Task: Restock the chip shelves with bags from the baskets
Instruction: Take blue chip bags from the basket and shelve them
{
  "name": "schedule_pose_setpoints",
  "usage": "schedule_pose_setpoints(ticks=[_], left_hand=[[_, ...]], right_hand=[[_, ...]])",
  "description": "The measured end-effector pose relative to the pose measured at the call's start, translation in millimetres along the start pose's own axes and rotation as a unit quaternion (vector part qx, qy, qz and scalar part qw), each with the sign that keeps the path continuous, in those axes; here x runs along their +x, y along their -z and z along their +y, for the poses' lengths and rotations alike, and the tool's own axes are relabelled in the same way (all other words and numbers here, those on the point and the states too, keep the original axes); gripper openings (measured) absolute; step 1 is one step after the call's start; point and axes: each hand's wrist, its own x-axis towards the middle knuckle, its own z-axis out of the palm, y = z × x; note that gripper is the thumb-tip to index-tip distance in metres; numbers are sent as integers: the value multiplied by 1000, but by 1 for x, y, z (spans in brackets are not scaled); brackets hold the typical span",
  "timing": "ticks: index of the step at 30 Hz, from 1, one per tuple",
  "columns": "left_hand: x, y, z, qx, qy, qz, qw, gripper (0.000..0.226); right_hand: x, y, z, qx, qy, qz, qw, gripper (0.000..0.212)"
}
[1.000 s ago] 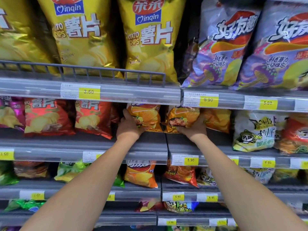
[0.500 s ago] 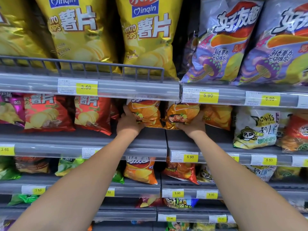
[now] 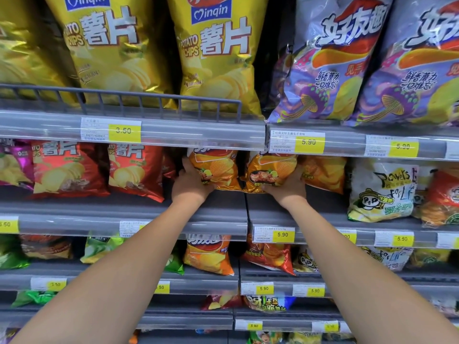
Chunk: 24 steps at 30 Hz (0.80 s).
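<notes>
On the second shelf (image 3: 223, 202), two orange chip bags stand upright side by side, touching at their inner edges above the seam where two shelf sections meet. The left hand (image 3: 191, 183) grips the left orange bag (image 3: 218, 167) at its lower left corner, fingers curled round the bag's edge. The right hand (image 3: 285, 187) grips the right orange bag (image 3: 270, 170) at its lower right corner, thumb laid along the bottom seam and fingers wrapped behind the side. Both bags rest with their bases on the shelf, set back from its front lip. The price rail (image 3: 173, 135) of the shelf above hides the tops of both bags, and a yellow 5.90 label (image 3: 308, 142) overlaps the top of the right one. A red chip bag (image 3: 134, 170) stands just beside the left hand, leaning forward. Another orange bag (image 3: 325, 172) stands just beside the right hand, partly behind it. Further right is a white panda-print bag (image 3: 380, 192). Large yellow bags (image 3: 216, 58) behind a wire guard (image 3: 149, 100) and purple mushroom-print bags (image 3: 330, 70) fill the top shelf.
</notes>
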Motion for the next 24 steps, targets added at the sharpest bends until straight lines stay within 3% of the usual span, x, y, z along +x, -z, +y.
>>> schedule_pose_setpoints(ticks=[16, 24], left_hand=[[-3, 10, 2, 5, -9, -33, 999, 127], [-23, 27, -2, -26, -38, -40, 998, 133]], right_hand=[[-10, 7, -14, -41, -23, -22, 999, 134], [-43, 18, -21, -125, 22, -38, 991, 126]])
